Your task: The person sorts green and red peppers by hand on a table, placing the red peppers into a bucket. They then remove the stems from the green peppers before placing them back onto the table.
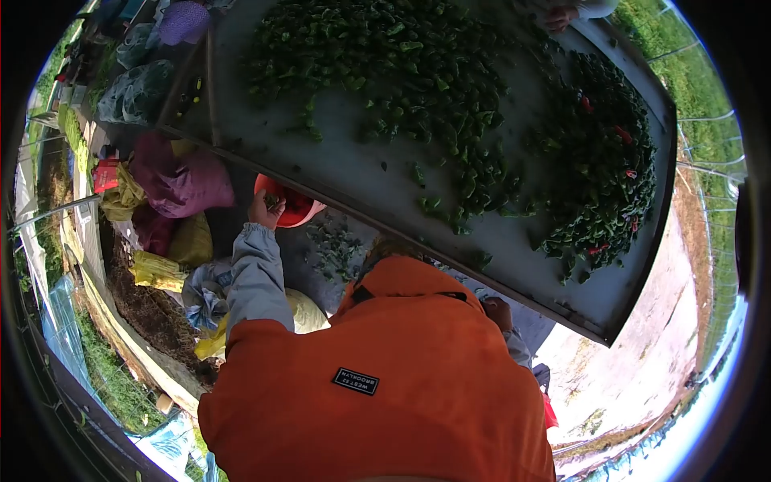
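Observation:
My left hand is at the rim of a red bucket beside the sorting table. Its fingers are curled around what looks like a green pepper. My right hand is in shade at the near table edge, fingers curled; what they hold, if anything, is hidden. Many green peppers lie spread over the pale table. A denser heap of peppers, with several red ones in it, covers the right end.
Full purple sacks and yellow sacks stand left of the bucket. Loose green pieces litter the floor under the table edge. Across the table, another person's hand rests near the peppers. A raised metal edge borders the table.

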`<state>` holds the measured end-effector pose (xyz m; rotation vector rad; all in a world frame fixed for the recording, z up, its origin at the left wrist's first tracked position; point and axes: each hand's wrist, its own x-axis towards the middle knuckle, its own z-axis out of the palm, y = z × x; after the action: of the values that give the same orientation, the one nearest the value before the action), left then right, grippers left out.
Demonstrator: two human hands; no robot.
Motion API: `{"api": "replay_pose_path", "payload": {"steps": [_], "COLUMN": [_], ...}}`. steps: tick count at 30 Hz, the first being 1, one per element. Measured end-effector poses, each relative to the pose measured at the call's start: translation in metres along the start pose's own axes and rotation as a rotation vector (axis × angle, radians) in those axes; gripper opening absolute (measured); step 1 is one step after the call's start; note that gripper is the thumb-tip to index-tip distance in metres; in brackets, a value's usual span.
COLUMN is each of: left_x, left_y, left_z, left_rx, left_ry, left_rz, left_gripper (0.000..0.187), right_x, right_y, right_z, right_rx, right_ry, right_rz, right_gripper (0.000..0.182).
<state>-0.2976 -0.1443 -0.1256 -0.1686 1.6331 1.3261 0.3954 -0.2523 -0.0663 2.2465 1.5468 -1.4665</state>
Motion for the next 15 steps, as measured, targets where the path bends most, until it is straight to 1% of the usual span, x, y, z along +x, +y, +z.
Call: {"api": "replay_pose_path", "payload": {"steps": [1, 4, 6, 7, 9, 11, 12, 13, 14, 15], "left_x": [-0.011, -0.022, 0.003, -0.034, -0.068, -0.098, -0.118, -0.141, -0.164, -0.187], "left_y": [0.008, 0.043, 0.043, 0.048, 0.027, -0.014, -0.036, -0.057, -0.08, -0.099], "left_z": [0.003, 0.045, 0.063, 0.11, 0.184, 0.253, 0.284, 0.313, 0.335, 0.354], "left_rx": [0.137, 0.533, 0.987, 1.04, 1.055, 1.107, 1.133, 1.208, 1.253, 1.297], "left_ry": [0.072, 0.498, 0.636, 0.581, 0.328, -0.02, -0.233, -0.395, -0.565, -0.768], "left_rz": [0.076, 0.244, 0.656, 0.874, 1.076, 1.204, 1.205, 1.216, 1.266, 1.266], "left_gripper": [0.05, 0.077, 0.078, 0.07, 0.066, 0.071, 0.074, 0.076, 0.075, 0.074], "right_x": [0.0, 0.001, -0.003, -0.005, -0.012, -0.021, -0.024, -0.028, -0.031, -0.037], "right_y": [0.0, -0.003, -0.002, 0.001, -0.004, -0.006, -0.008, -0.015, -0.014, -0.013], "right_z": [0.001, 0.0, 0.001, 0.004, 0.005, 0.01, 0.012, 0.006, 0.01, 0.014], "right_rx": [-0.01, -0.033, -0.028, -0.02, 0.015, 0.027, 0.034, 0.048, 0.057, 0.065], "right_ry": [0.018, 0.065, 0.079, 0.074, 0.062, 0.106, 0.126, 0.027, 0.052, 0.076], "right_rz": [0.014, 0.02, 0.036, 0.049, 0.046, 0.077, 0.095, 0.177, 0.165, 0.155], "right_gripper": [0.026, 0.027, 0.028, 0.029, 0.031, 0.029, 0.028, 0.028, 0.029, 0.029]}}
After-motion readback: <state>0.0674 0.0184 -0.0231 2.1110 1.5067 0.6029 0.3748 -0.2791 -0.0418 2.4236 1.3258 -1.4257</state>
